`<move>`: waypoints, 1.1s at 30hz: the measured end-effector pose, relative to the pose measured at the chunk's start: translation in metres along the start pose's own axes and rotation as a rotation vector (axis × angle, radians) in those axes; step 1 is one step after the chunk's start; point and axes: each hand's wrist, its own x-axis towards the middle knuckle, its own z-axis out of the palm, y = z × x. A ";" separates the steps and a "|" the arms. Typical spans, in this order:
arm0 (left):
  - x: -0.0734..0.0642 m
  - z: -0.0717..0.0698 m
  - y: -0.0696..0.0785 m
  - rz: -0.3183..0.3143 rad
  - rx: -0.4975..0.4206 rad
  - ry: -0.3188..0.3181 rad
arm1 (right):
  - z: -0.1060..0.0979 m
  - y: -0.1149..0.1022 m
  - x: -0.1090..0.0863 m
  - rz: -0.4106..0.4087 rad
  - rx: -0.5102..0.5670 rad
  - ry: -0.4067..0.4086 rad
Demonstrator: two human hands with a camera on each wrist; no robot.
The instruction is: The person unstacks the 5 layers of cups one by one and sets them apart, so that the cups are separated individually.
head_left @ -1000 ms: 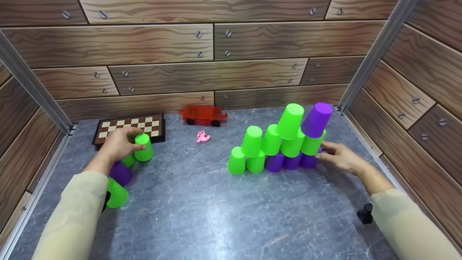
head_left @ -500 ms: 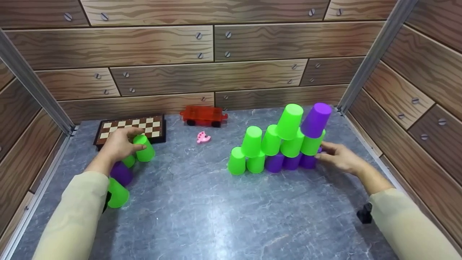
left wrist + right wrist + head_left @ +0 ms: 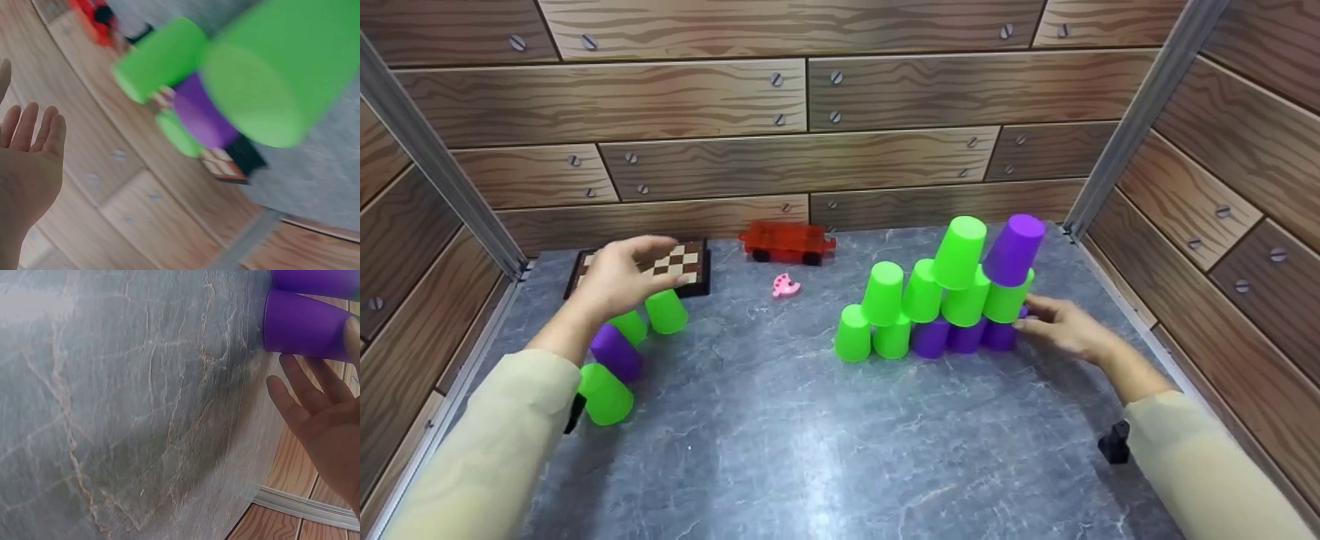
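Note:
My left hand (image 3: pixel 622 277) hovers over the nearest green cup (image 3: pixel 667 313) of a slanting row at the left; its fingers are spread and hold nothing. That row also has another green cup (image 3: pixel 631 328), a purple cup (image 3: pixel 617 354) and a green cup (image 3: pixel 607 396) nearest me. At the right stands a three-tier stack of upside-down green and purple cups; a green cup (image 3: pixel 960 253) and a purple cup (image 3: pixel 1014 251) top it. My right hand (image 3: pixel 1069 328) holds a purple cup (image 3: pixel 306 323) at the stack's lower right end, thumb on one side, fingers on the other.
A chessboard (image 3: pixel 690 259) lies at the back left, partly behind my left hand. Beside it stand a red toy wagon (image 3: pixel 787 241) and a small pink toy (image 3: pixel 785 286). Wood-patterned walls (image 3: pixel 697 97) enclose the grey table (image 3: pixel 780 442) at the back and sides.
My left hand has lifted off the green cup at the back of the left row, and its fingers have opened out. My right hand and the stack have stayed put.

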 end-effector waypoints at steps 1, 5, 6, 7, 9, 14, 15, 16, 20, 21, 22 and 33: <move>0.001 0.002 0.009 0.020 0.001 -0.001 | 0.000 0.000 0.000 0.000 -0.002 -0.001; 0.008 0.020 0.045 0.106 -0.023 -0.028 | 0.001 0.002 0.002 0.006 0.005 -0.002; 0.010 0.026 0.054 0.124 -0.035 -0.043 | 0.001 0.002 0.002 0.006 0.009 -0.001; 0.012 0.032 0.063 0.141 -0.051 -0.057 | 0.002 0.002 0.002 0.004 0.016 -0.001; 0.016 0.044 0.083 0.178 -0.084 -0.084 | 0.002 0.002 0.002 -0.002 0.030 -0.002; 0.033 0.079 0.135 0.274 -0.123 -0.124 | 0.002 0.002 0.001 -0.019 0.037 0.003; 0.037 0.086 0.144 0.302 -0.118 -0.124 | 0.002 0.002 0.001 -0.019 0.036 0.005; 0.040 0.094 0.154 0.326 -0.116 -0.126 | 0.002 0.002 0.001 -0.022 0.034 0.007; 0.054 0.126 0.189 0.400 -0.130 -0.128 | 0.002 0.002 0.000 -0.013 0.030 0.010; 0.057 0.133 0.197 0.416 -0.137 -0.131 | 0.002 0.002 0.000 -0.009 0.028 0.012; 0.060 0.141 0.204 0.428 -0.147 -0.134 | 0.002 0.002 0.000 -0.005 0.025 0.012; 0.080 0.197 0.248 0.418 -0.217 -0.137 | 0.002 0.002 0.000 0.012 0.022 0.009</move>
